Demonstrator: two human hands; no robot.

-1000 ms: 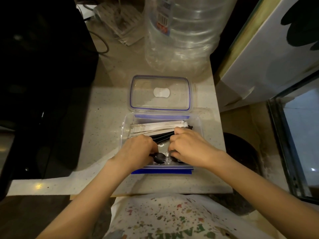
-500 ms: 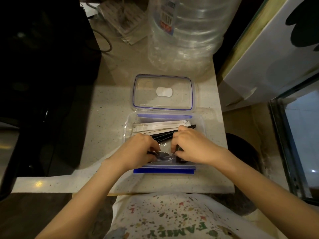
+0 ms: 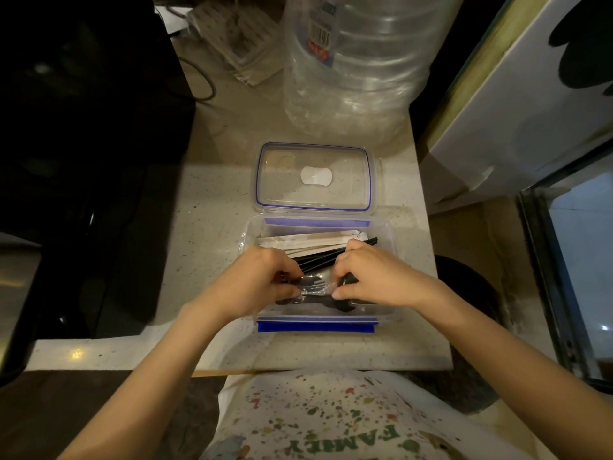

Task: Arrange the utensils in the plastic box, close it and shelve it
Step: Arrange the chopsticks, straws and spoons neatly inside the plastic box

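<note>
A clear plastic box point(image 3: 393, 247) with blue clip flaps stands open on the speckled counter. Its clear lid point(image 3: 313, 177) lies flat just behind it. Inside lie white paper-wrapped utensils point(image 3: 308, 240) at the back and black sticks point(image 3: 318, 257) in the middle. My left hand point(image 3: 255, 280) and my right hand point(image 3: 374, 275) are both inside the box, each pinching an end of a clear-wrapped black utensil packet point(image 3: 315, 287) near the front wall. Another black utensil point(image 3: 331, 303) lies under it.
A large clear water bottle point(image 3: 358, 61) stands behind the lid. A black appliance point(image 3: 83, 161) fills the left side. A white cabinet side point(image 3: 517, 104) and a glass door point(image 3: 580, 260) are at the right. A cable and papers point(image 3: 232, 38) lie at the back.
Both hands stayed in the box and shifted slightly; a dark spoon bowl visible between them earlier is now covered by the clear-wrapped packet held between the fingers.
</note>
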